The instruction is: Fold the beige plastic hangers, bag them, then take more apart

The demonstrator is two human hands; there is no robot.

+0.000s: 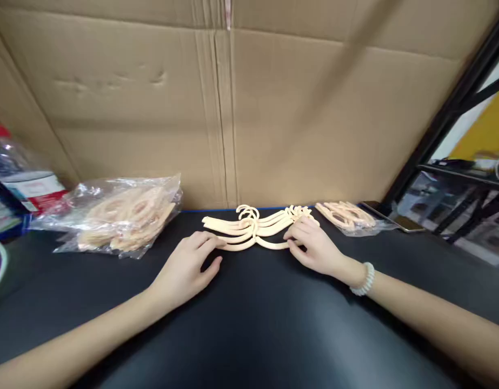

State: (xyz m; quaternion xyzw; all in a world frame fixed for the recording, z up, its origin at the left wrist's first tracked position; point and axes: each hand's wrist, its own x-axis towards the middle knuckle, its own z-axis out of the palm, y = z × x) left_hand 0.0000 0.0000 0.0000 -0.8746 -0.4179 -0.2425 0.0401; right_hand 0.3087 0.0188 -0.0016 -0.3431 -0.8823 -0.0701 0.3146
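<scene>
The left hand (188,263) is loosely spread, thumb clear, fingertips touching the left end of the front hanger in a row of pale hangers (254,233); the right hand (314,246), fingers bent, covers the row's right ends, and whether it pinches them I cannot tell. The hangers lie overlapping on the black table (249,324), between a larger bag (123,216) at left and a smaller bag (350,216) at right, with cardboard (298,108) standing behind.

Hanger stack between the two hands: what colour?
Hangers: pale peach-cream, seen best in the head view.
</scene>
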